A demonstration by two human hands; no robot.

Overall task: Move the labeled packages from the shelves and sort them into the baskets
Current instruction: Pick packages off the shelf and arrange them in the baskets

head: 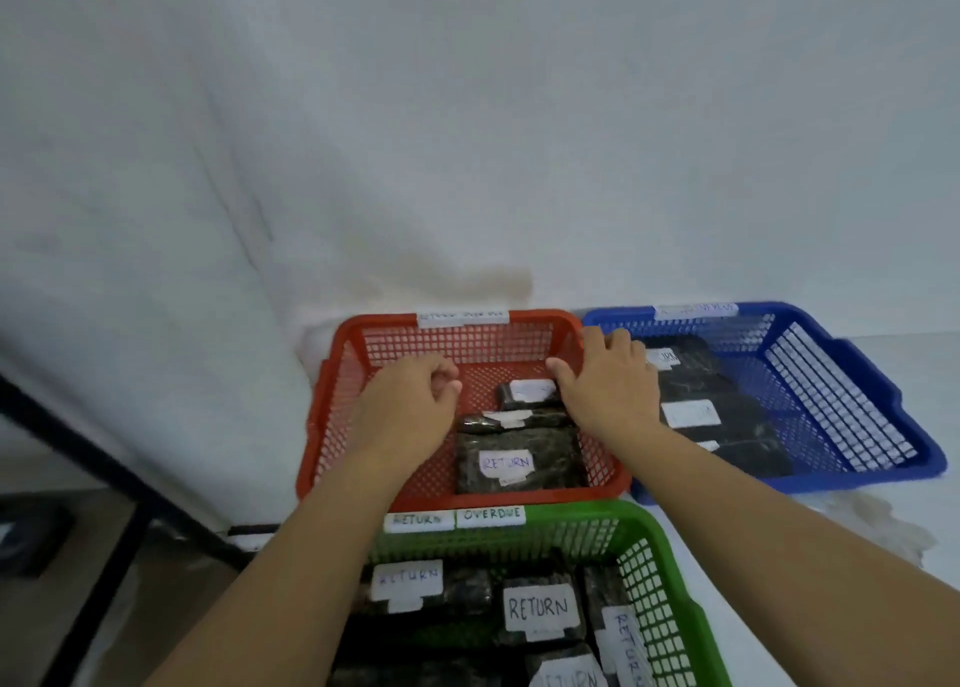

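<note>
Both hands empty — left hand (410, 400) curled, right hand (605, 385) spread — over red basket (332, 416), seemingly three packages (519, 460).

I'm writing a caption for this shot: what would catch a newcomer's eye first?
Three bright baskets against the pale wall: a red basket in the middle, a blue basket to its right and a green basket nearest the camera, each holding dark packages with white labels. Both bare arms reach over the red one, the left hand curled above it and the right hand spread at its right rim.
</note>
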